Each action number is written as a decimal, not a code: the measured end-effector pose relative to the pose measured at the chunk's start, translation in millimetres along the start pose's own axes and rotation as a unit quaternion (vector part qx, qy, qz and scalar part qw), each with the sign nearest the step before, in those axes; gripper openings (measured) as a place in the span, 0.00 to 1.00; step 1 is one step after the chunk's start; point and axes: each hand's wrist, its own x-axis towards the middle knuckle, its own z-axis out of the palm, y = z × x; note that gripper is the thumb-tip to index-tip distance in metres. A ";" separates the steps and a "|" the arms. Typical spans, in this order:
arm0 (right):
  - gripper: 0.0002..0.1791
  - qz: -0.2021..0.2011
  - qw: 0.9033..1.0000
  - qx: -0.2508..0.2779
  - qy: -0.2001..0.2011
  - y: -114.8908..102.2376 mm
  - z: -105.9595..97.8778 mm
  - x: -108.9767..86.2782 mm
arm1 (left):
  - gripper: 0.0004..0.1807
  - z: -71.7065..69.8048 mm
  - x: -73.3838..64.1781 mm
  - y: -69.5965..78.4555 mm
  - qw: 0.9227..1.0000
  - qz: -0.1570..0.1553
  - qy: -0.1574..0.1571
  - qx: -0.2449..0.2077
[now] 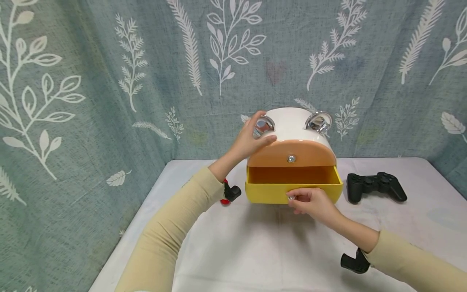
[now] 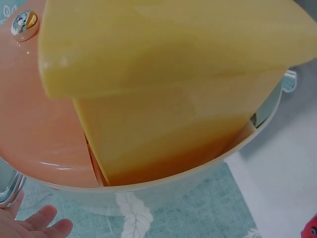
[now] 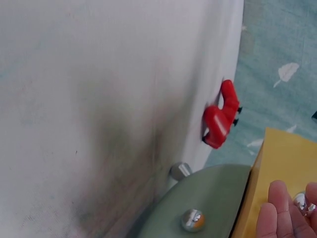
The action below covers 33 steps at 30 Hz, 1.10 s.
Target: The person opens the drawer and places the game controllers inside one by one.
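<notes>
A small rounded cabinet has a white body (image 1: 290, 121), an orange top drawer (image 1: 270, 156) that is closed, and a yellow drawer (image 1: 260, 193) pulled out below it. A green front (image 3: 218, 191) with a silver knob (image 3: 192, 220) shows in the right wrist view. My left hand (image 1: 248, 140) is curled round the chrome ring (image 1: 269, 123) at the cabinet's top left, thumb on the edge above the orange front. My right hand (image 1: 315, 204) pinches the yellow drawer's silver knob (image 1: 292, 198) between thumb and fingers.
A black game controller (image 1: 375, 184) lies right of the cabinet on the white cloth (image 1: 226, 251). On the left lies a red controller (image 3: 220, 116), mostly hidden by the left wrist in the head view. A second chrome ring (image 1: 321, 121) stands at top right. Patterned curtain (image 1: 146, 61) hangs behind.
</notes>
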 end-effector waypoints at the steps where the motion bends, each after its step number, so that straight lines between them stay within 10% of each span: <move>1: 0.15 -0.003 1.000 0.001 -0.001 -0.1 0.0 -1.0 | 0.41 0.1 0.1 -0.1 1.000 0.001 0.000 0.000; 33: 0.17 -0.025 0.998 0.051 -0.032 -3.4 4.2 -30.9 | 0.40 -1.5 0.7 -0.9 1.000 0.006 -0.004 0.004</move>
